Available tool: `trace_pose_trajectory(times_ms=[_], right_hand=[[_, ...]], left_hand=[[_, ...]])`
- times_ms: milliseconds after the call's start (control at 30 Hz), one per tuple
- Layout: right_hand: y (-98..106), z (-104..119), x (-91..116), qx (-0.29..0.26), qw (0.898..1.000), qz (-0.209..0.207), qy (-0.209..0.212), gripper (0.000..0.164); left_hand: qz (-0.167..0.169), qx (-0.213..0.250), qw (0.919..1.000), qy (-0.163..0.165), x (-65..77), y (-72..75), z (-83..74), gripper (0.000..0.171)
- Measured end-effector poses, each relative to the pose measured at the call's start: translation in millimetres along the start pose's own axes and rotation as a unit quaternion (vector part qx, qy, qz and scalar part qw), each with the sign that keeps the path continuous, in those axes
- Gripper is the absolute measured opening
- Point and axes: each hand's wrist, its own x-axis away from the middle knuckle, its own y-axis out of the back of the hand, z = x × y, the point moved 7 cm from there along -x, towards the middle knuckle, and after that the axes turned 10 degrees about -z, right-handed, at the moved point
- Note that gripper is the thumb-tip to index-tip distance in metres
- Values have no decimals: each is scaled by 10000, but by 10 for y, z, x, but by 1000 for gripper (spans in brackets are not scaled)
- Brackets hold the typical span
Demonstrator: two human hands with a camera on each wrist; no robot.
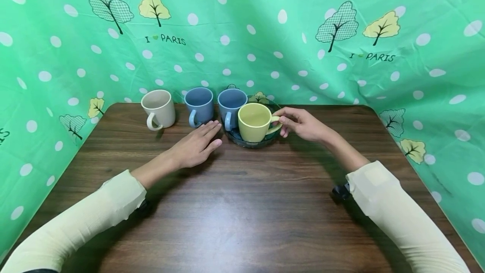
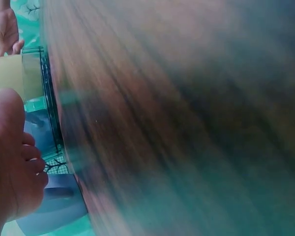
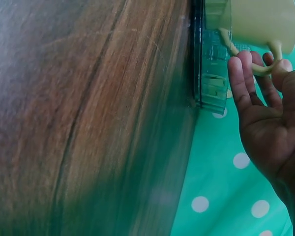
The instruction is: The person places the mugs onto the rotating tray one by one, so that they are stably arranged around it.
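My right hand (image 1: 303,124) grips the handle of a yellow mug (image 1: 253,126), its thumb and fingers around the handle in the right wrist view. The mug is upright in the front of a clear glass dish (image 1: 248,143). Behind and left of it, a blue mug (image 1: 232,99) also stands in the dish, handle toward me. My left hand (image 1: 194,145) is held flat with straight fingers, holding nothing, just in front of a second blue mug (image 1: 199,103). Whether its fingertips touch that mug cannot be told.
A white mug (image 1: 159,108) stands at the far left of the row, handle forward. All the mugs are near the back edge of the brown wooden table (image 1: 242,205). A green dotted cloth (image 1: 242,24) hangs right behind the table and along its sides.
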Motion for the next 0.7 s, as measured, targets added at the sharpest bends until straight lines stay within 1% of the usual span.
trace_pose_trajectory(times_ms=[100,167,267,367,467,700], right_hand=[[62,-15,22,204,9996,-195,26,32],[124,-30,35,452,9980,-440,23,33],[230,-68,55,968,9917,-847,-58,35],[308,-118,65,1410,9840,-1080,-163,37],[336,-180,55,1758,9789,-1030,-178,40],[276,-292,24,2295,9721,-491,40,49]], left_hand=[[-187,83,9998,90,25,40,-9,63],[-312,194,9991,233,44,72,-4,62],[-483,363,9969,504,77,127,8,61],[-688,513,9934,759,103,196,22,59],[-962,638,9886,966,128,281,36,57],[-1546,1147,9721,1339,182,445,114,49]])
